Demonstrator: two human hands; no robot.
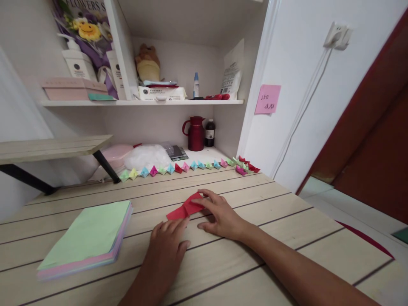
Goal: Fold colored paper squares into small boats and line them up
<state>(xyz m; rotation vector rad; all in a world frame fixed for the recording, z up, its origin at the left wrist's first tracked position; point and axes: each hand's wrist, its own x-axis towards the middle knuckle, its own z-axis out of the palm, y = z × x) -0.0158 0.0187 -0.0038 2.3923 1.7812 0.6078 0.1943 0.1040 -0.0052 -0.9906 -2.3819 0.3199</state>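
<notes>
A partly folded red paper (pixel 185 208) lies flat on the wooden desk (pixel 287 221). My right hand (pixel 219 216) rests over its right end, fingers stretched out and pressing down on the fold. My left hand (pixel 167 244) lies flat on the desk just below the paper's left corner, fingertips touching its edge. Neither hand lifts the paper.
A stack of coloured paper sheets (pixel 87 240), green on top, sits at the left. A row of small folded paper boats (pixel 191 166) lines the desk's back edge. Behind stand a red jug (pixel 195 133), a dark bottle (pixel 209 132) and a plastic bag (pixel 147 156). Shelves hang above.
</notes>
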